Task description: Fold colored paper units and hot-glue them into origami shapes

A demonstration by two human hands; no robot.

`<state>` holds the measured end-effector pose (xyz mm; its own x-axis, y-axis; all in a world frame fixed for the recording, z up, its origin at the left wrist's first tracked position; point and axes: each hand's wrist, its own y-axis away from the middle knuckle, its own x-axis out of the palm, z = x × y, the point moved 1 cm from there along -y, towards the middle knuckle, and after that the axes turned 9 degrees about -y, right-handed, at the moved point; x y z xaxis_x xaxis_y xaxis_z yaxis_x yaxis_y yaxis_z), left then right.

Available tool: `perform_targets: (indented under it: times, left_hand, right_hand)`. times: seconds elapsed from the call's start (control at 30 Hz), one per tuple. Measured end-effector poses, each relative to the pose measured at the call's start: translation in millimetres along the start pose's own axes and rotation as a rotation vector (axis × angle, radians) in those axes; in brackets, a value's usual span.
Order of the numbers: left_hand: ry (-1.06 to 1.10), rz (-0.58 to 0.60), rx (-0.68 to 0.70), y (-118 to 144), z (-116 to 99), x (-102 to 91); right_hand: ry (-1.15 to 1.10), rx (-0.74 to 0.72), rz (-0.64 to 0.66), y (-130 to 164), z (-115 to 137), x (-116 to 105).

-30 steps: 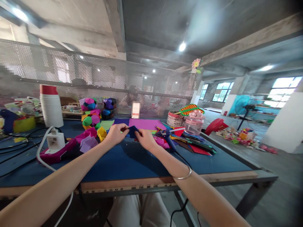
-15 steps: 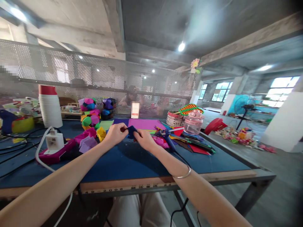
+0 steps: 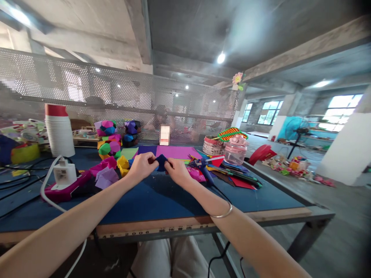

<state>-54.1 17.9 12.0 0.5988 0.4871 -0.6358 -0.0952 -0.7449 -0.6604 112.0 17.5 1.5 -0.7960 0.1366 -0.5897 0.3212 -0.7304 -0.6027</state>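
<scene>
A small dark blue folded paper piece (image 3: 161, 163) is held up over the table between my two hands. My left hand (image 3: 144, 165) pinches its left side, fingers closed. On the right side my right hand (image 3: 177, 170) grips it with thumb and fingers. Below it lies the blue tabletop (image 3: 156, 204). Just right of my right hand rests a blue glue gun (image 3: 204, 168) with a white stick in it. Behind the hands are purple paper sheets (image 3: 178, 152). Yellow folded paper (image 3: 123, 165) and lilac folded paper (image 3: 106, 177) lie to the left of my left hand.
Paper cups (image 3: 59, 133) stand stacked at the left, behind a magenta power strip (image 3: 68, 187) with cables. Several multicoloured paper balls (image 3: 108, 141) sit at the back. A pink-lidded bottle (image 3: 236, 150) and a woven basket (image 3: 213, 146) stand at the right, near coloured sheets (image 3: 242, 182).
The blue paper piece is turned a little and shows more of its face between my hands. Both hands keep their hold, and the whole view has shifted slightly.
</scene>
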Motion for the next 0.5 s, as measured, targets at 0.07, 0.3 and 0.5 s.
perform_targets:
  times: [0.07, 0.3, 0.5]
  left_hand:
    - [0.003, 0.002, -0.017, 1, -2, -0.1]
    - [0.018, 0.007, -0.034, -2, 2, 0.7]
    - [-0.019, 0.045, 0.008, 1, 7, 11.0]
  right_hand:
    - [0.024, -0.024, -0.002, 1, 1, 0]
    - [0.065, -0.034, 0.020, -1, 2, 0]
    - [0.040, -0.040, 0.080, -3, -2, 8]
